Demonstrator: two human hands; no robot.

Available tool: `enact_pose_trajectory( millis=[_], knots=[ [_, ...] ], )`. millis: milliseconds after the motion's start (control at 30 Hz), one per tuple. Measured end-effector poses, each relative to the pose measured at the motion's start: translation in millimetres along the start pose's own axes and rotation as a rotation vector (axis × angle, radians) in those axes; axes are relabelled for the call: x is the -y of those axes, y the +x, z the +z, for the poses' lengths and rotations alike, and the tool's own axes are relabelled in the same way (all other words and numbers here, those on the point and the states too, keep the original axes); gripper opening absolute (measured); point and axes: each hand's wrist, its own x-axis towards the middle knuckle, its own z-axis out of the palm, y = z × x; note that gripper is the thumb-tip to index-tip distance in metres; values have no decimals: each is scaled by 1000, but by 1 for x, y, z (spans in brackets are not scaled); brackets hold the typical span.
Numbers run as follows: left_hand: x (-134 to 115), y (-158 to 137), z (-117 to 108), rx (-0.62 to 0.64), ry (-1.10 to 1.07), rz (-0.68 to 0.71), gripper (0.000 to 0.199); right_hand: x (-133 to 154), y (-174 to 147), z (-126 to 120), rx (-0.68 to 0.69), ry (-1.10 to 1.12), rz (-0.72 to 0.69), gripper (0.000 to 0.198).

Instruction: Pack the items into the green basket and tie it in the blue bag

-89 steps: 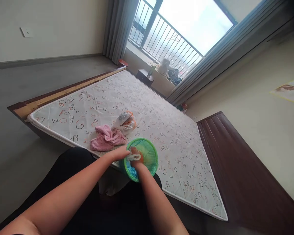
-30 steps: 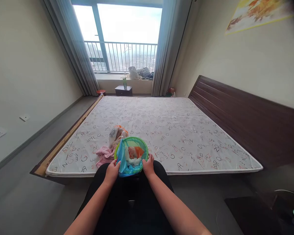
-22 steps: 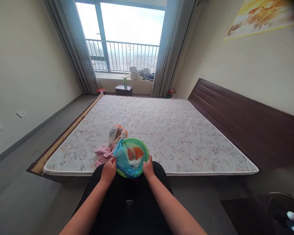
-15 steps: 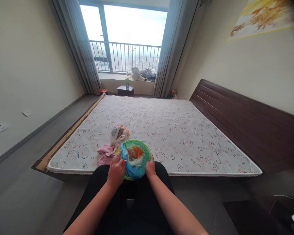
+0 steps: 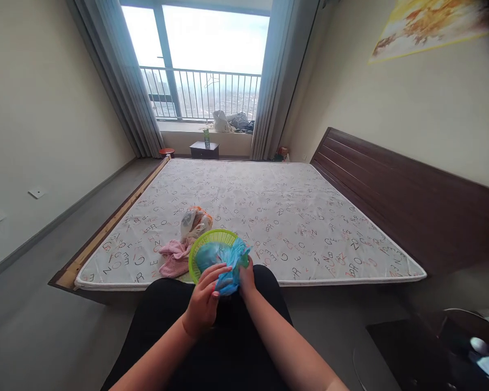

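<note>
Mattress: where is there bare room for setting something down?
Bare: right part, between green basket and headboard; far part, toward nightstand; left patch, between pink cloth and wooden rail. Crowded: the near edge around cloth, plastic bag and basket.

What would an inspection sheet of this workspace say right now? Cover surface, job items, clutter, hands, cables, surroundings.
Surface: mattress, pale with printed letters; a cloth and a plastic bag lie near its front edge.
Job items: green basket over the lap; blue bag in it, bunched toward the right side.
Clutter: pink cloth; plastic bag behind it.
Left hand: on the blue bag.
Right hand: at the basket's right side, grip partly hidden.
Cables: thin line on the floor, lower right, possibly a cord.
Surroundings: window ahead, headboard to the right.
</note>
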Motion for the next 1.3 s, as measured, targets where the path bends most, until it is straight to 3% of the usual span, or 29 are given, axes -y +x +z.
enact_pose_trajectory(
  millis=[167,267,400,600,800,900,1033,1167,1300],
  knots=[
    [19,-4,-33,-487,-122,-476,50,-1,10,-3,-55,120,73,68],
    [35,-9,-47,-630,-78,-587,54,6,13,-11,-92,55,42,55],
    [50,-9,-60,-672,-146,-604,58,17,16,-33,-56,-27,18,49],
    [62,-10,-64,-786,-268,-666,56,42,23,-74,63,-249,-36,64],
    [55,-18,-57,-717,-66,-652,55,77,27,-90,249,-445,-259,28],
    [51,-16,-62,-638,16,-614,56,102,21,-93,321,-369,-286,16],
    [48,-1,-80,-563,22,-634,60,141,9,-103,481,-155,-211,8],
    [38,26,-100,-624,-129,-575,55,170,4,-107,382,48,-214,21],
    [27,51,-110,-679,-207,-474,48,190,3,-103,312,-39,-277,28]
  ],
)
